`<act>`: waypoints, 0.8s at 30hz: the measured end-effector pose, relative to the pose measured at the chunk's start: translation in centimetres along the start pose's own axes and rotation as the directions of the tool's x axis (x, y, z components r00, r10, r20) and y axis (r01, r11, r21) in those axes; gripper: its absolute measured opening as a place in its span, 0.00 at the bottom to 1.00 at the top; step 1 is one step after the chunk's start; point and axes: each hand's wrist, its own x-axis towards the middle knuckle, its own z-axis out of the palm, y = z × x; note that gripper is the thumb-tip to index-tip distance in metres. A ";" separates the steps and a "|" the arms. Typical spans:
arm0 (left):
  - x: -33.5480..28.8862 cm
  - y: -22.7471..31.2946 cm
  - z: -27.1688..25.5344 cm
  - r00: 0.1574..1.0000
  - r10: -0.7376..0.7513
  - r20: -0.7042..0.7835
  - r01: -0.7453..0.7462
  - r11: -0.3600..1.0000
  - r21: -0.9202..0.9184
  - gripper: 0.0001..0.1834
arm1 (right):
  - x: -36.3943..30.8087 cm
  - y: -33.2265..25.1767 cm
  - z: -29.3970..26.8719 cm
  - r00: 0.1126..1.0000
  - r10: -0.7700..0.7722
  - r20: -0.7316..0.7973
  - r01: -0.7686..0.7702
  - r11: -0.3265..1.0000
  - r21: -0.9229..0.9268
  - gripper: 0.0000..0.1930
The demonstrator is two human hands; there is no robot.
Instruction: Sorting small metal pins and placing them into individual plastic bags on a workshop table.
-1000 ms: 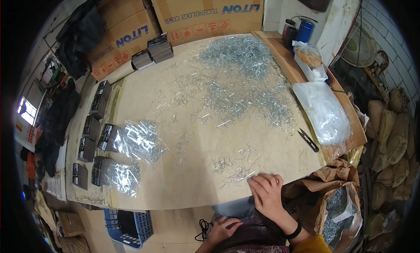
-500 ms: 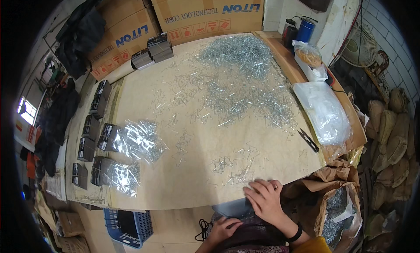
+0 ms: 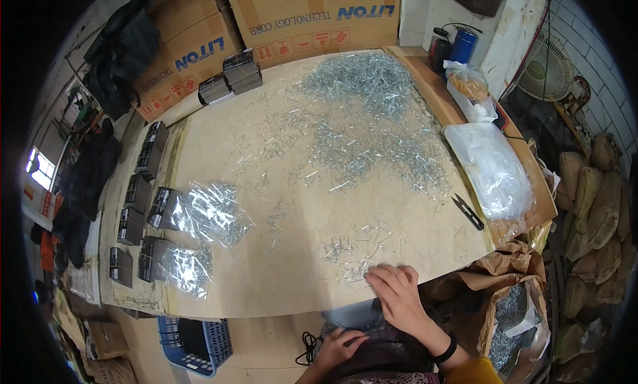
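Note:
My right hand (image 3: 397, 295) reaches over the table's near edge, its fingers extended and slightly bent, fingertips down on the board. They touch or nearly touch a small scatter of thin, bent metal wire pieces (image 3: 352, 248). Its palm side is hidden. Below the edge, close to my body, my left hand (image 3: 340, 348) is closed with curled fingers; whether something sits in them is hidden. Between the hands, under the edge, a grey-blue container or sheet (image 3: 355, 315) shows in part.
A large heap of wire pieces (image 3: 362, 78) lies at the far side. Banded dark packs (image 3: 151, 148) line the left, near filled clear bags (image 3: 211, 214). At the right are small snips (image 3: 468, 213), plastic bags (image 3: 488, 168) and an open paper sack (image 3: 512, 324). A blue basket (image 3: 216, 351) stands below.
My right hand has moved slightly left, its fingertips now at the edge of the small wire scatter. My left hand has hardly moved.

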 end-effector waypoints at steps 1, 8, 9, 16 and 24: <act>-0.3 -0.4 0.1 1.000 0.019 0.009 -0.020 1.000 0.018 0.05 | 0.5 -0.1 -0.1 0.998 0.058 -0.006 -0.058 0.997 -0.048 0.17; 0.0 -0.1 -0.2 0.996 0.084 0.020 -0.086 0.994 0.074 0.04 | 0.3 0.3 -0.5 0.998 0.059 -0.022 -0.061 0.992 -0.113 0.19; 0.0 -0.2 -0.1 0.996 0.085 0.019 -0.087 0.994 0.073 0.04 | 0.3 0.3 -0.6 0.998 0.059 -0.022 -0.061 0.992 -0.114 0.19; -0.2 -0.5 0.1 0.996 0.089 0.010 -0.089 0.995 0.052 0.04 | 1.5 -1.9 1.3 0.999 -0.012 0.032 0.018 0.983 -0.181 0.20; -0.2 -0.2 -0.1 0.998 0.060 -0.007 -0.060 0.998 -0.007 0.05 | 0.1 -2.5 2.4 0.995 -0.027 0.091 0.040 0.990 -0.138 0.20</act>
